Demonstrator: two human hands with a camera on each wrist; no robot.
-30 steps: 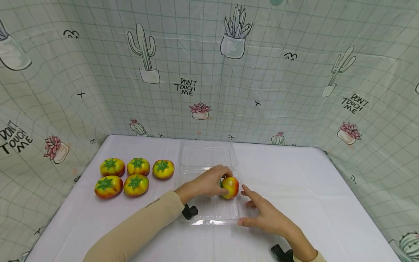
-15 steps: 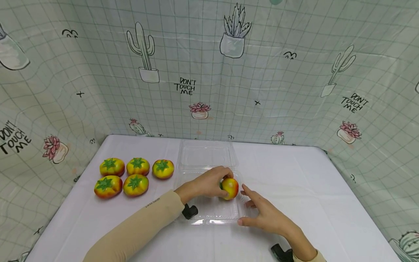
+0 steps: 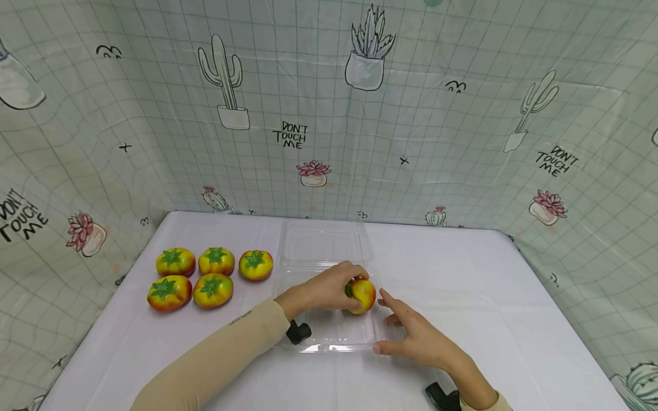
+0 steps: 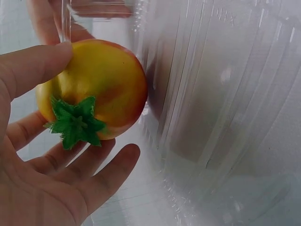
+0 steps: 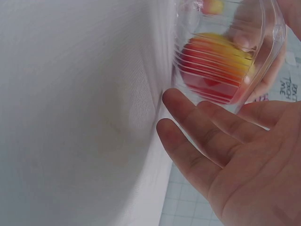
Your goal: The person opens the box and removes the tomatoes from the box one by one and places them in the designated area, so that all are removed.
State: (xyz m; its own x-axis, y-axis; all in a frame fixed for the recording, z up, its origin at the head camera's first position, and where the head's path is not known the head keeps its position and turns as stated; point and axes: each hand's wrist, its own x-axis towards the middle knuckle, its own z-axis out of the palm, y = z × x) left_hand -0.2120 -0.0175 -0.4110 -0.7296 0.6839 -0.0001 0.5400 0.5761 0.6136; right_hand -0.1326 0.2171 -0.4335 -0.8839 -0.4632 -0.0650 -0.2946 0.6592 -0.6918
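My left hand (image 3: 334,288) pinches a yellow-red persimmon with a green star-shaped leafy cap (image 4: 99,87) between thumb and fingers. In the head view it is inside the right part of the clear plastic clamshell box (image 3: 339,331), whose lid (image 3: 326,242) lies back, away from me. The left wrist view shows the cap turned toward the palm. Fingers spread, my right hand (image 3: 416,337) stands beside the box's right wall. Through that ribbed wall the right wrist view shows the fruit's red side (image 5: 211,70), with the right fingertips close to the box.
Several more persimmons (image 3: 213,291) sit in two rows to the left of the box on the white-covered table (image 3: 488,285). A single persimmon (image 3: 256,265) of the back row is nearest the box. A cactus-print curtain (image 3: 329,142) stands behind the table.
The persimmon in my left hand has turned slightly, shows more of its green cap, and sits a little lower in the head view. My right hand stays in place.
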